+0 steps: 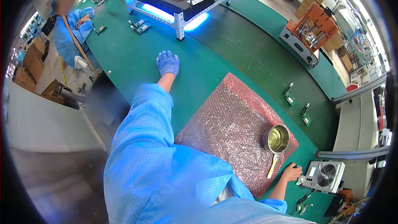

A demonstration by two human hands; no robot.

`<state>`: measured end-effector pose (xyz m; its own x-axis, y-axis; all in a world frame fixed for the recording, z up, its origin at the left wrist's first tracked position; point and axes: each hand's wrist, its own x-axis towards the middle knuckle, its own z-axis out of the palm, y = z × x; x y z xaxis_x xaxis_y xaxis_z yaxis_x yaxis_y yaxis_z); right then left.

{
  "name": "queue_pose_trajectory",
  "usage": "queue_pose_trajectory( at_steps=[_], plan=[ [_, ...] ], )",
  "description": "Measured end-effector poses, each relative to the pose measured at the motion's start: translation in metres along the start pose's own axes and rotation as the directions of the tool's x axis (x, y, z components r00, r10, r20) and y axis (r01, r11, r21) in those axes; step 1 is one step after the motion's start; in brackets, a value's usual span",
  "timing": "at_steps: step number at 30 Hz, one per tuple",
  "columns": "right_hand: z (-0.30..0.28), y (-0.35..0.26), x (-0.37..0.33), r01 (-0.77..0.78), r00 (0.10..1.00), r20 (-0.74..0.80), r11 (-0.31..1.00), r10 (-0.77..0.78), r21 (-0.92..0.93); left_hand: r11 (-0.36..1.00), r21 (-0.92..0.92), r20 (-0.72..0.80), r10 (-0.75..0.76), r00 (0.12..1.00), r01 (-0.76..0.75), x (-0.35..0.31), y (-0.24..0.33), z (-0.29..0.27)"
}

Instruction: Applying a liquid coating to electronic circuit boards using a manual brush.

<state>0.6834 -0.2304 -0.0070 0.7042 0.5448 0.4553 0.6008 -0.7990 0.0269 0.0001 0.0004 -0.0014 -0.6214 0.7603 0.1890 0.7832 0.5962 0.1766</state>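
“Progress, as far as it shows?”

“Metal cup (283, 140) with yellowish liquid stands near the right corner of the bubble-wrap sheet (224, 120), ready at a guess. Two circuit boards (289, 96) lie apart beyond the sheet's upper right edge; others (140, 25) sit beside the lamp frame (179, 24). Neither hand holds a board; which are finished, I can't judge.”

“And the fingers?”

“Left hand (168, 64), gloved, lies flat on the green worktop (124, 58), fingers extended, gripping nothing. Right hand (292, 172), bare, curls by the fan unit (325, 176) toward the worktop's right edge; whether it grips the small whitish piece (300, 180) there, I can't tell.”

“Anything else unclear?”

“That pale handle (272, 166) below the cup (its own, or perhaps a brush's).”
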Motion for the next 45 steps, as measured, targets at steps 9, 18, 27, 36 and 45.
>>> queue_pose_trajectory(
  at_steps=[9, 18, 27, 36, 45],
  plan=[
    [0.007, 0.006, 0.001, 0.043, 0.999, -0.020, 0.999, -0.043, -0.001, 1.000, -0.006, 0.006, -0.004, 1.000, 0.004, -0.001, 0.001, -0.003],
    [0.009, 0.007, 0.002, 0.050, 0.998, -0.034, 0.999, -0.050, -0.004, 1.000, -0.002, -0.007, 0.000, 1.000, 0.000, -0.001, 0.001, 0.000],
    [0.009, 0.008, 0.001, 0.053, 0.998, -0.040, 0.999, -0.053, -0.005, 1.000, -0.010, 0.007, -0.002, 1.000, 0.002, -0.002, 0.002, -0.003],
    [-0.004, -0.002, -0.001, 0.018, 1.000, -0.022, 1.000, -0.018, 0.014, 0.999, 0.034, -0.009, 0.001, 1.000, -0.001, 0.000, -0.001, 0.002],
    [-0.004, -0.002, -0.001, 0.001, 1.000, -0.002, 1.000, -0.001, 0.014, 1.000, 0.008, -0.012, 0.004, 1.000, -0.004, 0.000, 0.001, 0.000]
  ],
)
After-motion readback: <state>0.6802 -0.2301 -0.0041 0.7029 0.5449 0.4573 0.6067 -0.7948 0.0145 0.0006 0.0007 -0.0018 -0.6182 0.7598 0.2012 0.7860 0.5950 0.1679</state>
